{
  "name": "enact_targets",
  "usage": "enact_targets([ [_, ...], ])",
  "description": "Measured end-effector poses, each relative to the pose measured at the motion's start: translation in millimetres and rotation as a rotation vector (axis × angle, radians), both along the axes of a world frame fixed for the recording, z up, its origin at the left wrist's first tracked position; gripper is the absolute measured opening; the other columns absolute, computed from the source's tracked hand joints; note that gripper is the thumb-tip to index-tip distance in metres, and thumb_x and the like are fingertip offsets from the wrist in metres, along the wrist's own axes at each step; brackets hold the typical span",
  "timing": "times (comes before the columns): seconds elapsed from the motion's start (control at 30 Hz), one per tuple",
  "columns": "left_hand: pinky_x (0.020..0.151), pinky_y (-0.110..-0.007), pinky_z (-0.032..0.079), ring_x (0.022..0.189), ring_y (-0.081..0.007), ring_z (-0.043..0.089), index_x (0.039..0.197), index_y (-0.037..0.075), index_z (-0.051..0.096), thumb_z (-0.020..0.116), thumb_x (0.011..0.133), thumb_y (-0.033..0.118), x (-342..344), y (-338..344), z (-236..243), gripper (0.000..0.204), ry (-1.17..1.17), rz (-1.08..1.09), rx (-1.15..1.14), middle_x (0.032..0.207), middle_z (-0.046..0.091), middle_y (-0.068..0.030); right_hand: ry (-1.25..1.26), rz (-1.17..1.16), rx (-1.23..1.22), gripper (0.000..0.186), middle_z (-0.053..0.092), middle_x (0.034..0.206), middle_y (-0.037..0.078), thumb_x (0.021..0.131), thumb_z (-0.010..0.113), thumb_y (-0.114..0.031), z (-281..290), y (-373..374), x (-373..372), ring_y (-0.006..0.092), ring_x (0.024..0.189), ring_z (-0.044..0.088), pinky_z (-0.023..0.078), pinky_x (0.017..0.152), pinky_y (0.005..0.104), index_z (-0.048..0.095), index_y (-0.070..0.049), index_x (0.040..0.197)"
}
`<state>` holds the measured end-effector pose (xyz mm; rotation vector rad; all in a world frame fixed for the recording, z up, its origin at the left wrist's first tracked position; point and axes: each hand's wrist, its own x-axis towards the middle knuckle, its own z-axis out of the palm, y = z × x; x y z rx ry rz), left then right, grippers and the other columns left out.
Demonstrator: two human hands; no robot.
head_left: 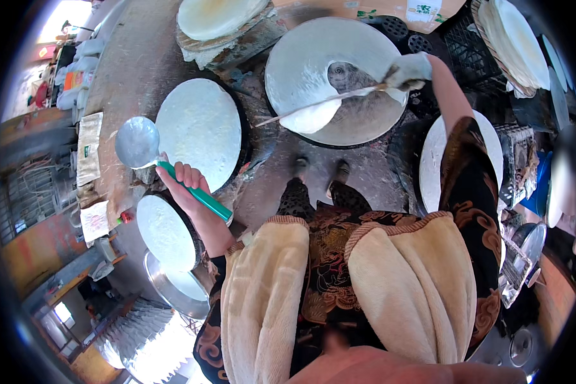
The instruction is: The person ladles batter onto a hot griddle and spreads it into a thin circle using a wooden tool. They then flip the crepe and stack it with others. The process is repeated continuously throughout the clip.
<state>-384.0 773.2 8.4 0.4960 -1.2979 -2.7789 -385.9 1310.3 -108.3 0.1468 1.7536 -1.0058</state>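
My left hand [184, 187] is closed round the green handle of a metal ladle [137, 142], whose round bowl is up and left beside a griddle. My gloved right hand [408, 72] grips a long thin stick [329, 100], which slants down to the left across the far round griddle [377, 128]. White batter [310, 116] covers the left part of that griddle in a curved band and lies thicker under the stick. Grey metal shows bare in its middle and lower right. How my right fingers wrap the stick is partly hidden by the glove.
Pale sheets cover a left griddle [198, 131] and a nearer left griddle [165, 232]. Another griddle [434, 160] is partly behind my right sleeve. A metal basin [157, 275] holds white liquid. Flatbread stacks [221, 18] stand far off, near briquettes [390, 25] and a black crate [470, 48].
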Motion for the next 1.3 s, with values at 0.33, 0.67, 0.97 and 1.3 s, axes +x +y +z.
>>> enact_targets([
  [0.33,0.038,-0.023,0.032,0.042,-0.0076,0.031,0.066,0.01,0.038,0.043,0.099,0.027,-45.0,-39.4,-19.4,0.037,0.006,-0.297,0.255,0.056,0.035,0.0025,0.16,-0.911,0.212,0.038,0.059,0.077,0.003,0.079,0.068,-0.022,30.8,-108.6,273.7,0.0075,0.057,0.051,0.04,0.045,0.0214,0.058,-0.001,0.109],
  [0.67,0.043,-0.02,0.034,0.049,-0.0057,0.036,0.105,0.002,0.047,0.044,0.098,0.017,-62.8,-44.0,-22.8,0.017,-0.013,-0.56,0.468,0.061,0.036,0.0023,0.502,-0.95,0.571,0.041,0.063,0.092,0.026,0.089,0.043,-0.034,-26.3,-378.2,141.3,0.0431,0.089,0.06,0.045,0.082,0.0509,0.047,-0.004,0.116],
  [0.97,0.036,-0.02,0.032,0.043,-0.0057,0.031,0.072,0.008,0.041,0.042,0.099,0.025,-58.5,-72.9,-6.2,0.032,0.004,-0.613,0.435,0.057,0.034,0.0028,0.646,-1.054,0.9,0.035,0.062,0.093,0.028,0.088,0.043,-0.029,-6.6,-315.6,200.4,0.043,0.09,0.06,0.046,0.08,0.0496,0.054,-0.003,0.109],
  [1.3,0.033,-0.02,0.031,0.042,-0.0049,0.03,0.073,0.008,0.038,0.041,0.099,0.022,-49.1,-50.4,6.8,0.03,0.086,-0.724,0.446,0.059,0.036,0.0031,0.457,-0.991,0.805,0.043,0.063,0.091,0.026,0.091,0.041,-0.039,-25.5,-333.1,208.3,0.0391,0.088,0.062,0.048,0.079,0.0474,0.053,-0.005,0.115],
])
